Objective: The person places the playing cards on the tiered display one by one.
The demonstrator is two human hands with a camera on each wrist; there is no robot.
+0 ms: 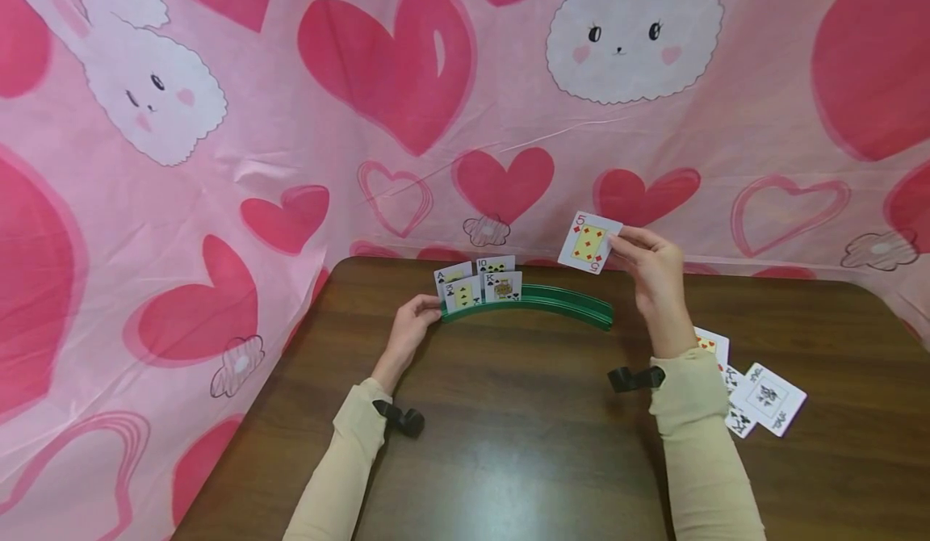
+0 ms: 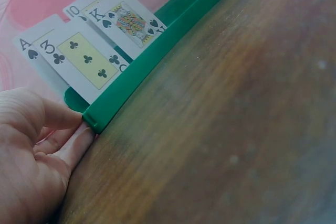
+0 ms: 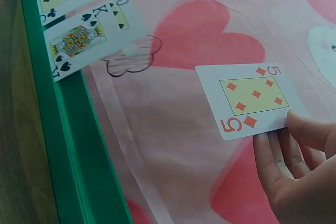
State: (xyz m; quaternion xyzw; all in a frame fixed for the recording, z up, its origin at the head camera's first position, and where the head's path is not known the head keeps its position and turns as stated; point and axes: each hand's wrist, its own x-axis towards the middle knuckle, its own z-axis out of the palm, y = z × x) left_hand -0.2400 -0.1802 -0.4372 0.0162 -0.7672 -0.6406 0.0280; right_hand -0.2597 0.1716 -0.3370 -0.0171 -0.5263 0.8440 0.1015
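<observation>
A green curved card holder stands near the table's back edge. Upright in its left part are the three of clubs, the king of spades, the ace of spades and a ten; the front pair partly covers the other two. My left hand grips the holder's left end between thumb and fingers. Above the holder's right end, my right hand pinches the five of diamonds by its edge, face toward me.
Several loose cards lie on the brown table at the right, among them a joker and a red-suited card, partly behind my right sleeve. A pink heart-patterned cloth hangs along the table's back and left sides.
</observation>
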